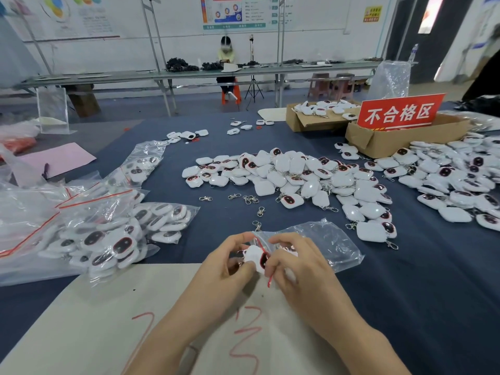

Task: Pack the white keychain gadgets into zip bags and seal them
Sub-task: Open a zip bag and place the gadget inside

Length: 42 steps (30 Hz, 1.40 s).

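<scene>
1. Beige sheet (94,320) with red scrawls lies nearest, over the dark blue table cover (405,293); both forearms reach across it.
2. Left hand (224,263): fingers curled, thumb and fingertips pinching one white keychain gadget (254,257) by its edges, dark window turned to the right.
3. Right hand (295,263): fingers bent, pinching the red-striped mouth of a clear zip bag (324,239), which trails flat on the cover behind it.
4. Location of the item: at the bag mouth, between the two hands, just above the sheet's far edge. Whether any part is already inside cannot be told.
5. Handling judgement: the gadget looks small, light, rigid and glossy, so likely to slip; a hold across the two opposite sides seems soundest. Its clasp is hidden by the fingers.
6. Bag judged thin, limp and crinkly; it needs holding at the mouth lips, and the seal pressed along the red strip.
7. Supply: loose gadget pile (284,174) well beyond the hands; filled bags (108,234) to the left; stray clasps (249,198) between.
</scene>
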Available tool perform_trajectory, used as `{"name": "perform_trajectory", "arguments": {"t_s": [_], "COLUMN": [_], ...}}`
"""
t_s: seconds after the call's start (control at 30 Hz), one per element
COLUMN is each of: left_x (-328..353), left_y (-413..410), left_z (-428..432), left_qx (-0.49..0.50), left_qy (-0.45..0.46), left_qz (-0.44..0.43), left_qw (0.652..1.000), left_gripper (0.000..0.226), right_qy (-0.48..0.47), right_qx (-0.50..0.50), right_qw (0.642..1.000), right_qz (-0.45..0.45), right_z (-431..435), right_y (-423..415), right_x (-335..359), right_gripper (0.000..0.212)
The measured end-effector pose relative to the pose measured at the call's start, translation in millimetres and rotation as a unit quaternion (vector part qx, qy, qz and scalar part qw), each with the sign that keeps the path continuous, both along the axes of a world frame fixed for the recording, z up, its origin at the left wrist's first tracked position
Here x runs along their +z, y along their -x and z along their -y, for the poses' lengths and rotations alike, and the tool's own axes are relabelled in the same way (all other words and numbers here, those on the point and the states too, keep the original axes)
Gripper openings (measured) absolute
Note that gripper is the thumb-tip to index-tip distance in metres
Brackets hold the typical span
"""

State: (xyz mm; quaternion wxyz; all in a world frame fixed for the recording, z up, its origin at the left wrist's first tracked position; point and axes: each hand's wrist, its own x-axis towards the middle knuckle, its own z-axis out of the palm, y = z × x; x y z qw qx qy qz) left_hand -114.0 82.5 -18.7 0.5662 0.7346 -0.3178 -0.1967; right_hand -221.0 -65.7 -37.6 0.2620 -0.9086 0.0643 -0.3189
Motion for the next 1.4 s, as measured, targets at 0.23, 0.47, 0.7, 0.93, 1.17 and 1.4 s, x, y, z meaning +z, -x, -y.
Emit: {"name": "perform_trajectory", "arguments": {"t_s": [0.23, 0.47, 0.7, 0.93, 1.17, 1.4], "left_x": [-2.6, -4.6, -10.1, -8.4, -0.9, 20.4], "left_y": [13.1, 21.6, 21.3, 21.1, 4.4, -30.4], "left_z": [10.7, 18.8, 14.3, 15.3, 9.1, 47.9], "left_qx": [0.004, 0.090, -0.035, -0.050, 0.116, 0.111], "left_qy": [0.001, -0.016, -0.105, 0.024, 0.080, -0.056], "left_qz": [-0.008, 0.056, 0.205, -0.029, -0.001, 0.119], "left_qw": [1.000, 0.994, 0.973, 0.998, 0.990, 0.985], "left_gripper": [0.017, 0.016, 0.029, 0.034, 0.049, 0.022], "right_qy": [-0.068, -0.091, -0.107, -0.117, -0.210, -0.459], "right_qx": [0.002, 0.010, 0.018, 0.007, -0.013, -0.133], "right_qw": [0.998, 0.996, 0.994, 0.993, 0.975, 0.868], "right_qz": [-0.009, -0.008, -0.020, -0.011, 0.075, 0.136], "right_z": [-2.6, -6.4, -8.2, -7.5, 1.6, 30.3], "right_y": [-0.9, 0.7, 1.7, 2.5, 4.0, 7.7], "right_x": [6.0, 10.0, 11.4, 11.9, 22.7, 28.1], "right_gripper": [0.023, 0.027, 0.031, 0.031, 0.049, 0.041]}}
